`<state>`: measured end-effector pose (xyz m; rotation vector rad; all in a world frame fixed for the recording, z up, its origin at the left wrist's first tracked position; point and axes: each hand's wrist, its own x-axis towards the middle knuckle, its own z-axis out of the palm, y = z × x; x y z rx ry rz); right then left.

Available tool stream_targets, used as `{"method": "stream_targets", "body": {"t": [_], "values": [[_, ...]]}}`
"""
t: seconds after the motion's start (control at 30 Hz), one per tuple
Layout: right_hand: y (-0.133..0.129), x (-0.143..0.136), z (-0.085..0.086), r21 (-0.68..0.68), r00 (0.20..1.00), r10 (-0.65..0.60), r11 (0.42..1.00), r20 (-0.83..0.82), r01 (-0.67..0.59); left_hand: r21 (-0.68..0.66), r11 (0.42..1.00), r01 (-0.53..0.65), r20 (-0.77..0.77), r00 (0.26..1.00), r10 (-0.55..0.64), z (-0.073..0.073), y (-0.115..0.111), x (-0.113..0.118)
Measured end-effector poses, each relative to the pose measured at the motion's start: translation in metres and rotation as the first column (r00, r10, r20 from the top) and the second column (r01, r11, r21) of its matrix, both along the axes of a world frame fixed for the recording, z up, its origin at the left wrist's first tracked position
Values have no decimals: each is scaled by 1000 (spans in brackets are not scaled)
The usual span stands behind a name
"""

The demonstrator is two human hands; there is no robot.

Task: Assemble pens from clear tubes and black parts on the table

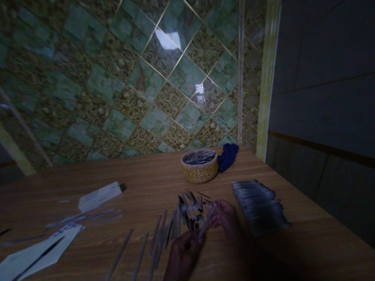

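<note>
Between my two hands is a thin, pale grey stick (206,222), slanting up to the right; its exact kind cannot be made out. The fingers of my left hand (185,251) pinch its lower end. At the upper end, my right hand (225,217) grips it with thumb and fingers. Just beyond the hands lies a loose heap of small dark pieces (191,223) mixed with short sticks. Several similar grey-brown sticks (158,242) are spread on the table to the left of my left hand.
A round woven basket (200,173) full of sticks stands at the back, beside a dark blue cloth (228,157). Right of my right hand lies a neat row of dark sticks (259,205). On the wooden table (140,179), white papers (99,196) lie at the left. A tiled wall (175,97) rises behind.
</note>
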<state>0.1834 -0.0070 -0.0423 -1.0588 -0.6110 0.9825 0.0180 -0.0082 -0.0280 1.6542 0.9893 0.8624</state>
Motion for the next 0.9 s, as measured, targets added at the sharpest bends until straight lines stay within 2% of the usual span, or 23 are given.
{"method": "stream_targets", "body": {"t": [0.1, 0.33, 0.53, 0.73, 0.9], "values": [[0, 1, 2, 1, 1000, 12, 1000, 1, -12, -1, 998, -57, 2, 998, 57, 4, -1, 0], [-5, 0, 12, 14, 999, 41, 999, -15, -41, -18, 997, -72, 8, 997, 72, 6, -2, 1], [-2, 1, 6, 10, 999, 33, 999, -21, -33, -23, 990, -141, 60, 988, 142, -3, 0, 5], [-3, 3, 1, 54, 999, -52, 997, -4, 52, -84, 994, -71, 113, 990, 81, -7, 6, 0], [0, 5, -4, 40, 998, -51, 998, 45, 50, -145, 979, -142, 171, 971, 166, -7, 5, 0]]}}
